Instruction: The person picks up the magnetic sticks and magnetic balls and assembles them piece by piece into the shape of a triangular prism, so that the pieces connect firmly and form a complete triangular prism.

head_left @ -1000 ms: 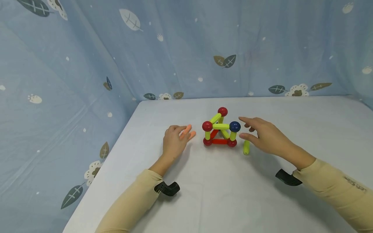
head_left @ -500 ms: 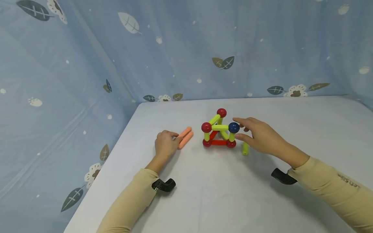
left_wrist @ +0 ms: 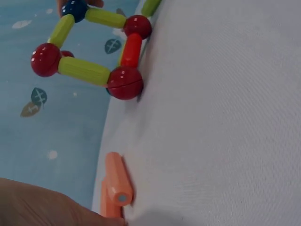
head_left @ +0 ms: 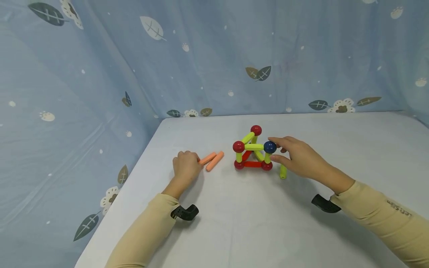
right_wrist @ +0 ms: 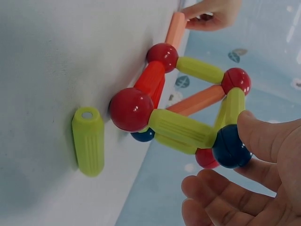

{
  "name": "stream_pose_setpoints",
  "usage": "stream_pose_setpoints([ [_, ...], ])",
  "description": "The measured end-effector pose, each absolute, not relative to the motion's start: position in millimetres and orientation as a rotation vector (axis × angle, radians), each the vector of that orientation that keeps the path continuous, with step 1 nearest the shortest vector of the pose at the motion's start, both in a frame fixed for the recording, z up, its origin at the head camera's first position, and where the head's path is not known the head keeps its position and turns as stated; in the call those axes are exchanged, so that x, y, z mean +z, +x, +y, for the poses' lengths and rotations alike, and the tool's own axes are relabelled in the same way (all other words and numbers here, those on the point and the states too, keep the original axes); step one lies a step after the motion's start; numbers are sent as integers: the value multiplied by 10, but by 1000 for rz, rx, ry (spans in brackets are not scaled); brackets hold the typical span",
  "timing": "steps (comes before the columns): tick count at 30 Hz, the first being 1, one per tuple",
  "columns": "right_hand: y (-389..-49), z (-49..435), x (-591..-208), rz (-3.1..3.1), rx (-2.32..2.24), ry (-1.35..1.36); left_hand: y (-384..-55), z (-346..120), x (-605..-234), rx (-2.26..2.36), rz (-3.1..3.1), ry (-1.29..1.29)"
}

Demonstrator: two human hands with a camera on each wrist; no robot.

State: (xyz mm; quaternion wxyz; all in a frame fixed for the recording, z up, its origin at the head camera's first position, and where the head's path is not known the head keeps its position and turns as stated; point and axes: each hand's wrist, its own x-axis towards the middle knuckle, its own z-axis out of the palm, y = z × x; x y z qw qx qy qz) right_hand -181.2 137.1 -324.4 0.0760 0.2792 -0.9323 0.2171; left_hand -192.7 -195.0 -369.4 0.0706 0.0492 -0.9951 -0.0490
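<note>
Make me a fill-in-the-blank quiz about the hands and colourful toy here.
The right hand is at a ____ ball.
By the left hand are ____ orange sticks.
The frame has a bottom front stick coloured ____.
The loose green stick lies nearer the ____ hand.
Missing words: blue, two, red, right.

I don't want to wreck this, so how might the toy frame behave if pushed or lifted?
The toy frame may separate at its joints, since its rods meet the balls only at their tips. It probably won't tip readily, resting on several spaced lower balls. Lifted by the upper blue ball in the right hand, it might shed that ball first.
</note>
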Motion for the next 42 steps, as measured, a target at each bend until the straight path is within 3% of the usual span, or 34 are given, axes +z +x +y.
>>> stream_pose_setpoints([
  [13,-1813,1354,-3245,-2825,664,823,-1604,-1719,-3616,-1018,-2792,68],
  [25,-1819,1351,-3249,-2828,663,816,-1488,-1174,-3706,-1338,-2836,-282],
  [42,-1836,1368,-3261,-2801,679,843,-1609,-903,-3768,-1431,-2873,-272],
])
